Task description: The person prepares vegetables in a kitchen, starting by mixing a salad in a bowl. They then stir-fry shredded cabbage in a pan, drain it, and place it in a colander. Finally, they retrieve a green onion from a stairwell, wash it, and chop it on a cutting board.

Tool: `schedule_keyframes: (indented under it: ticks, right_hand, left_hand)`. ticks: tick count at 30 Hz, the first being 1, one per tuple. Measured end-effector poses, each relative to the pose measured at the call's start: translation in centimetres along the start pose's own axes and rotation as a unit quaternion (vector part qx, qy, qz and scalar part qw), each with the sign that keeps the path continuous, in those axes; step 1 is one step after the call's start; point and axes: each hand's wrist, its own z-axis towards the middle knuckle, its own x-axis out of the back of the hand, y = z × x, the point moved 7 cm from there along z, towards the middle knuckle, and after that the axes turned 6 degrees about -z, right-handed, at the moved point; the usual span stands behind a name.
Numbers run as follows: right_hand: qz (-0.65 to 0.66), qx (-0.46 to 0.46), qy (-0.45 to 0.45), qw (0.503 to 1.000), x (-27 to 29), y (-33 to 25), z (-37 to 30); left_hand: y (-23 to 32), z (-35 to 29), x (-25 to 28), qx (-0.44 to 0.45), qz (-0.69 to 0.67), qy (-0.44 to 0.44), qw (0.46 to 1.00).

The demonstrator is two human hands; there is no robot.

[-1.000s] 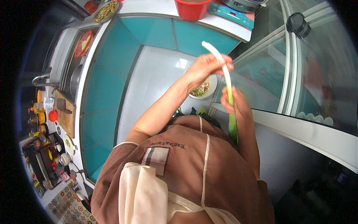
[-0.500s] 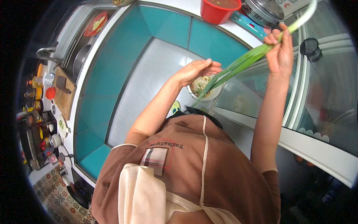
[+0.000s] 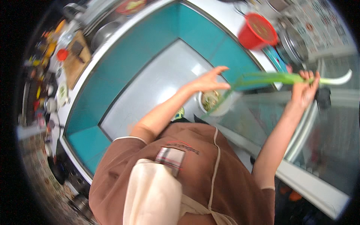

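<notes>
A long green onion stretches nearly level at the right, its white root end pointing outward and its green leaves toward the middle. My right hand is closed round it near the pale part. Beside the leaf tips, my left hand is held with thumb and fingers apart and nothing between them. Below the left hand stands a white bin with food scraps inside, on the floor. The drooping leaf tips pass in front of the bin. The picture is somewhat smeared by motion.
A red bucket and a metal pot stand on the counter at the far right. Glass sliding doors lie close on the right. Along the left counter are a cutting board with a cleaver and a sink basin.
My right hand has moved lower and farther right, swinging the green onion from a steep slant to nearly level. My left hand's thumb and fingers have spread apart. The view has turned.
</notes>
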Motion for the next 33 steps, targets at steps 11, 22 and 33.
schedule_keyframes:
  ticks: [11, 22, 33]
  right_hand:
    - [-0.293, -0.042, -0.400, 0.867, -22.0, 12.1, -14.0]
    - [-0.427, -0.196, -0.536, 0.701, -21.2, 31.4, -19.6]
    - [-0.328, -0.442, -0.509, 0.662, -25.3, 43.6, -16.4]
  left_hand:
    - [7.3, -3.9, 4.2, -0.071, -0.079, 0.100, 0.989]
    - [-4.9, -12.8, 14.9, 0.095, 0.035, 0.232, 0.967]
    - [-9.0, -19.8, 34.9, 0.060, -0.303, 0.616, 0.725]
